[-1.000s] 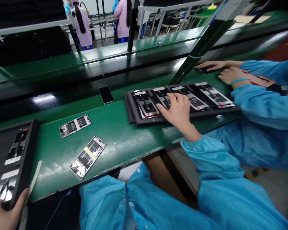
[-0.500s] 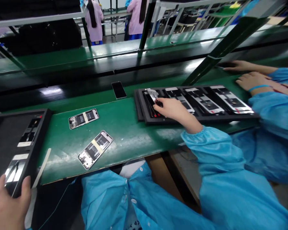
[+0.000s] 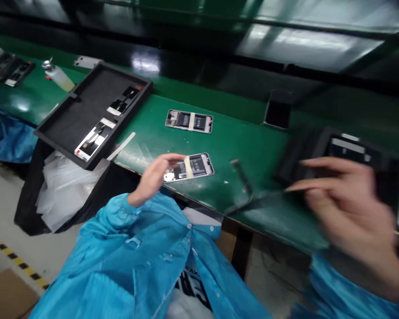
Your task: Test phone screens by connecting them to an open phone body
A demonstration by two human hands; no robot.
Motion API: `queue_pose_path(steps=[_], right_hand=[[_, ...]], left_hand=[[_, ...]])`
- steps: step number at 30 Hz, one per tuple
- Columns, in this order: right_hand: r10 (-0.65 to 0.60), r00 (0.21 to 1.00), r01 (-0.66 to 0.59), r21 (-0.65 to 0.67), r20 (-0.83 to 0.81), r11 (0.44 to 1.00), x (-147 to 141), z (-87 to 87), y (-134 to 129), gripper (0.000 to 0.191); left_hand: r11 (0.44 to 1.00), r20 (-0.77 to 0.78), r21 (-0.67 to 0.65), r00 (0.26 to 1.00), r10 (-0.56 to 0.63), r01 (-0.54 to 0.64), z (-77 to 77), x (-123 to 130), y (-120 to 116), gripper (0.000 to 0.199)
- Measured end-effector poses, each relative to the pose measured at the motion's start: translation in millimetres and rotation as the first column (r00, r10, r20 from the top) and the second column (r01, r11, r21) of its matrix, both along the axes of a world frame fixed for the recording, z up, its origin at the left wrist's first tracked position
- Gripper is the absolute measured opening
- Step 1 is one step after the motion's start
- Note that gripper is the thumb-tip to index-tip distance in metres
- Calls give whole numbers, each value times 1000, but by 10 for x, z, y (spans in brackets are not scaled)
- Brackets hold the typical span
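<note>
My left hand (image 3: 153,177) is at the near left end of an opened phone (image 3: 201,165). Its fingers close over that end, and the thumb side is partly hidden. The phone shows its battery and board, with a pale tape band across it. Another opened phone (image 3: 202,123) with a similar band lies just behind it. My right hand (image 3: 346,195), smeared by motion, pinches a thin see-through piece with a dark flex strip (image 3: 242,177). This piece hangs out to the left over the bench, too blurred to name surely.
At left, a black foam tray (image 3: 61,137) holds two screen parts; a bottle (image 3: 60,77) stands behind. A dark phone (image 3: 277,114) lies at the back. Blurred trays (image 3: 302,150) sit right, a pale strip (image 3: 121,146) near the bench edge. A co-worker's sleeve (image 3: 9,133) shows far left.
The view has swung left and down. My left hand has gone from the left tray to the nearer opened phone. My right hand has left the right tray with the thin see-through piece.
</note>
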State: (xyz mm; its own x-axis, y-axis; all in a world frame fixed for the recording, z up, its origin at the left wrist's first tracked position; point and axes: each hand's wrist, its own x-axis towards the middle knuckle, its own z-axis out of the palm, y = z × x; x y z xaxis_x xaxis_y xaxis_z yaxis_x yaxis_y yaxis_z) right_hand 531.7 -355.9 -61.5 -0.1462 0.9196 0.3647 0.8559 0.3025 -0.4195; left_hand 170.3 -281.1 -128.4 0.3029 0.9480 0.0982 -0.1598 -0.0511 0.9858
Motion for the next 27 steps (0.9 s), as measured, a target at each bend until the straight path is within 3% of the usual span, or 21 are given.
queue_pose_path(steps=[1,3,4,5,7,9,12,16,19,23,27], right_hand=[[169,978,-176,-45,-120,983,-261,16,32,27],[347,897,-378,-71,-274,923,-672,39,106,22],[386,868,-429,-82,-312,899,-801,40,146,22],[402,852,-452,-86,-335,888,-877,35,184,23],[395,844,-456,-97,-362,885,-898,3,255,27],[350,852,-426,-129,-389,895,-823,-47,324,31],[281,853,-404,-214,-440,889,-696,-154,454,39],[249,865,-402,-302,-436,865,-579,-374,711,48],[204,914,-326,-338,-350,883,-460,-591,945,56],[167,968,-227,-362,-188,904,-272,-858,1235,56],[171,985,-153,-355,22,922,-246,-957,1353,47]], left_hand=[[976,122,-110,977,-176,189,7,153,-35,59],[813,339,-243,832,-439,529,11,358,-114,66],[732,415,-283,768,-489,619,8,407,-148,65],[687,464,-320,741,-486,652,0,424,-174,62],[706,487,-396,787,-380,587,-24,389,-187,52],[782,454,-442,862,-228,439,-56,314,-150,48],[860,397,-428,913,-96,276,-116,222,-45,52],[964,215,-264,975,47,12,-198,128,111,54],[981,-67,-28,980,187,-189,-236,10,208,38],[963,-375,194,893,249,-187,-266,-139,264,22],[971,-488,228,856,172,-65,-287,-165,248,18]])
